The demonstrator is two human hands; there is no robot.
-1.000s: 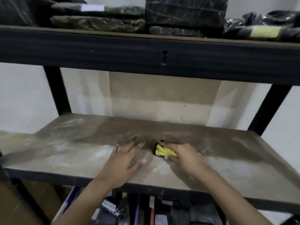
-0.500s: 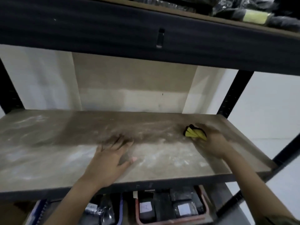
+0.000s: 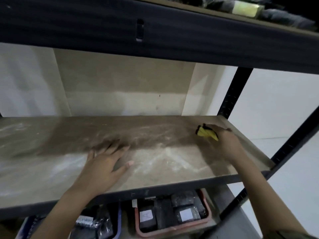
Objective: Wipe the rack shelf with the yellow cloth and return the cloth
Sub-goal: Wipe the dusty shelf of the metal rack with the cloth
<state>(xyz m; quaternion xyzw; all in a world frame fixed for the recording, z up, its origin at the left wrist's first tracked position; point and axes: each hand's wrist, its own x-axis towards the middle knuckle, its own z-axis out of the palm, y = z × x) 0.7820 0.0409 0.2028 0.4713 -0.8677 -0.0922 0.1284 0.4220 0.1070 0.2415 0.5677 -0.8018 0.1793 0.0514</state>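
Our right hand bunches the yellow cloth in curled fingers at the rack shelf's far right; our left hand lies spread flat mid-shelf. Dusty streaks across the left and near board risk being missed, or swept onto the red bin below.

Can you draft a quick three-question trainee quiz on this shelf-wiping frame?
1. True or false: the left hand lies flat, fingers spread, on the dusty brown rack shelf.
2. Which hand grips the bunched yellow cloth?
A. left hand
B. right hand
C. neither
3. Fill in: on the level below the shelf, the labelled dark packets sit in a ___ plastic tray.

Key
1. True.
2. B; it holds the cloth near the shelf's far right corner.
3. Red.
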